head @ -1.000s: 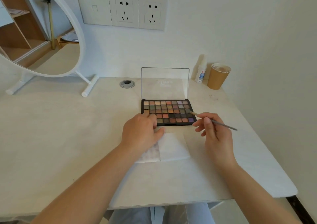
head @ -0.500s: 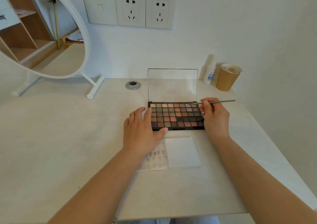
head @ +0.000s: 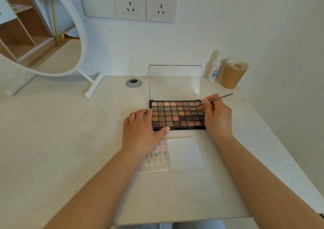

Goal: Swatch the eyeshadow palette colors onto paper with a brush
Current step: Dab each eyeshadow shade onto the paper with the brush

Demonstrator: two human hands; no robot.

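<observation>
The black eyeshadow palette [head: 177,115] lies open mid-desk, its clear lid [head: 175,82] standing upright behind it. My right hand [head: 216,116] pinches a thin grey brush [head: 217,98]; the brush tip touches a pan in the second row near the palette's right end. My left hand [head: 142,132] rests flat with straight fingers on the palette's left edge and on the paper. The white paper [head: 185,153] lies in front of the palette; its left half [head: 156,158] carries rows of colour swatches, partly hidden under my left wrist.
A round white mirror [head: 43,35] on a stand is at the back left. A cable grommet [head: 133,83] sits in the desk. A small white bottle [head: 214,67] and a brown paper cup [head: 234,74] stand at the back right corner. Wall sockets [head: 145,2] are above.
My right hand moved from the palette's front right up to its far right end, and the brush tip now sits on a second-row pan. My left hand stayed put.
</observation>
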